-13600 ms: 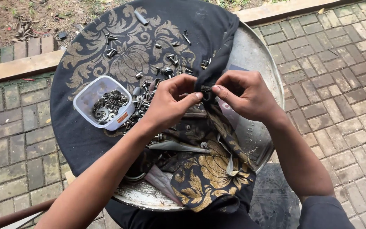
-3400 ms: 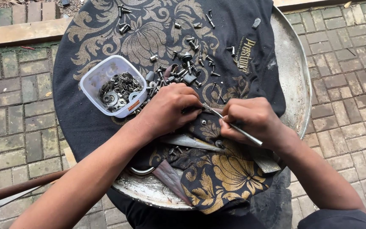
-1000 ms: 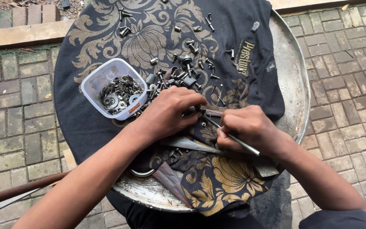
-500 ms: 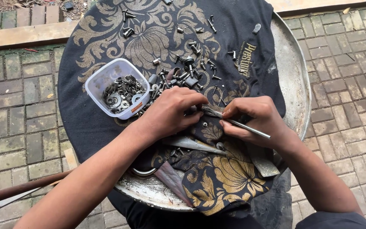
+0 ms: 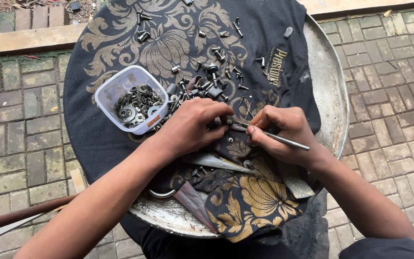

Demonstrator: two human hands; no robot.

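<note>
Head view: my left hand sits at frame centre, fingers curled down and pinched onto a small dark metal part on the black gold-patterned cloth; what exactly the part is, I can't tell. My right hand, just right of centre, is closed pen-style around a thin metal rod, tip pointing left into that part, tail sticking out to the right. Both hands nearly touch at the part. Left of centre, just beside my left hand, a white plastic tub holds washers and nuts. Loose screws and bolts are scattered across the upper centre. The cloth drapes a round metal tray, on brick paving.
</note>
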